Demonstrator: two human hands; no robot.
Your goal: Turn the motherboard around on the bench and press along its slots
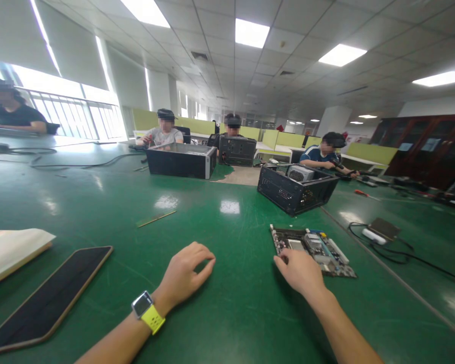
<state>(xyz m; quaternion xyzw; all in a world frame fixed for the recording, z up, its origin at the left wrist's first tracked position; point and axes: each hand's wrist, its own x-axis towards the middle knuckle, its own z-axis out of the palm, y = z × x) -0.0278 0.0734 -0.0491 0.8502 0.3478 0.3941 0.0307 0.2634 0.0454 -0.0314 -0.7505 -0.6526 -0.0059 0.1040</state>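
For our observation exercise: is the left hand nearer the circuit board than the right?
No, the right hand is by the circuit board, while the left hand is farther away.

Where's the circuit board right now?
In the head view, the circuit board lies right of centre on the green tabletop, partly hidden by the right hand, with the open black case just beyond it.

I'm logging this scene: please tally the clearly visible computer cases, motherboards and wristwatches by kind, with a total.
Cases: 3
Motherboard: 1
Watch: 1
Total: 5
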